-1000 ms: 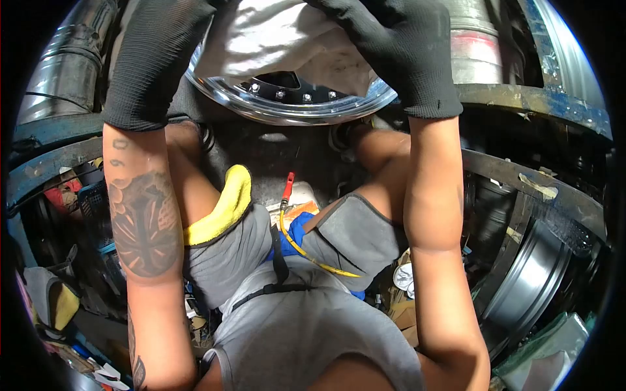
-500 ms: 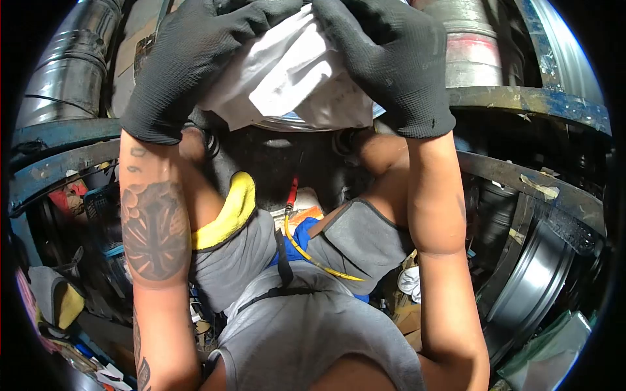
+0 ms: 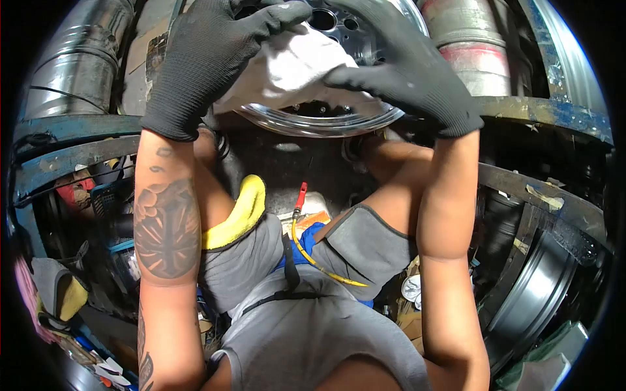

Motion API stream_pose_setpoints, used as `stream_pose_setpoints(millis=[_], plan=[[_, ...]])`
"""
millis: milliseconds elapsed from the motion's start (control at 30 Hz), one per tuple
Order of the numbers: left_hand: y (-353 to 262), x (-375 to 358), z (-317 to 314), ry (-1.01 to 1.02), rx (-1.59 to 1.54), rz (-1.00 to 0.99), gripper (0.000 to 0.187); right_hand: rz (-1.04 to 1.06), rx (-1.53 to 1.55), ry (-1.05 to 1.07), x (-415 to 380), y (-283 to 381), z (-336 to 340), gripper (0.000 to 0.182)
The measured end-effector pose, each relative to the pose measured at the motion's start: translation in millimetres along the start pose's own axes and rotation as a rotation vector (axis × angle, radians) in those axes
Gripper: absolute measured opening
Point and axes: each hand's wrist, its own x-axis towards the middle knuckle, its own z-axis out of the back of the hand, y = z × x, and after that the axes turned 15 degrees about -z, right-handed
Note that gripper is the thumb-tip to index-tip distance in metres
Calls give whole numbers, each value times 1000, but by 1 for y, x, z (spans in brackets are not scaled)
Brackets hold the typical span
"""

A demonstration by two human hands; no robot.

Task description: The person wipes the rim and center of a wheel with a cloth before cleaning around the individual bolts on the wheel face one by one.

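In the head view, my left hand (image 3: 212, 62), in a black knit glove, is closed with thumb and fingers pinching the white cloth (image 3: 293, 65). The cloth hangs bunched over a shiny wheel rim (image 3: 306, 127) at the top middle. My right hand (image 3: 411, 72), also gloved and slightly blurred, has its thumb spread from its stretched fingers. That thumb lies at the cloth's right edge, while the fingers reach over the dark, holed face of the rim. Part of the rim is hidden by the cloth and both hands.
A yellow air hose (image 3: 313, 257) with a red nozzle (image 3: 301, 195) lies between my legs. A yellow pad (image 3: 244, 212) sits on my left thigh. Metal bars (image 3: 541, 114) run along both sides. Other rims stand at left (image 3: 78, 65) and right (image 3: 531, 287).
My right hand has moved right and its fingers have spread away from the cloth. The cloth is drawn leftward, uncovering the wheel rim's face. My left hand still grips it.
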Motion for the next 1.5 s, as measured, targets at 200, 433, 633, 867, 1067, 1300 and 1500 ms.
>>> stream_pose_setpoints(millis=[200,433,633,867,1067,1300,1500], plan=[[8,3,-8,-167,-39,89,26,-385,107,499,8,18,24,56],[17,-3,22,201,-254,-6,25,-409,433,519,8,19,38,37],[23,-9,16,197,134,-224,23,-532,384,610,5,3,41,36],[20,-12,19,-51,-162,-207,30,-300,576,361,7,19,50,47],[-12,-25,-5,-312,-245,-521,28,-297,1001,213,-4,43,61,43],[-43,-60,-46,-463,-378,-329,29,107,544,308,-7,35,55,24],[-29,-80,-52,-354,-948,74,37,-375,938,404,-20,51,54,28]])
